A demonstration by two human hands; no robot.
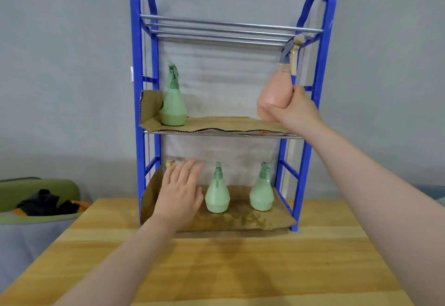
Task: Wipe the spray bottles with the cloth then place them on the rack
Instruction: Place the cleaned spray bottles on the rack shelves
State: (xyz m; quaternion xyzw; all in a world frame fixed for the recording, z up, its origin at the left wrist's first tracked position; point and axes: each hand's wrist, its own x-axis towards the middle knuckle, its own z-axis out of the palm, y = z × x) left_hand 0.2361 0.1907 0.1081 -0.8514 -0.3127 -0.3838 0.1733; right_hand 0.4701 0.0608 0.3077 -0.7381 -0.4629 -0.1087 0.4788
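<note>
A wooden table (216,269) was seen nearest, with a blue rack (310,122) standing on it. The left hand (179,193) was held with fingers straight and released before the bottom shelf, beside two green bottles (217,193). Farther up, a pink spray bottle (275,91) was grasped by the right hand (292,110) just above the middle shelf's cardboard (216,124), where another green bottle (173,103) stood.

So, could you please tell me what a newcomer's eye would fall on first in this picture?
Probably the tall blue rack on the wooden table, with the right hand gripping a pink spray bottle just above its cardboard-lined middle shelf. Next, the left hand reaches open-fingered onto the bottom shelf, beside two green bottles.
</note>
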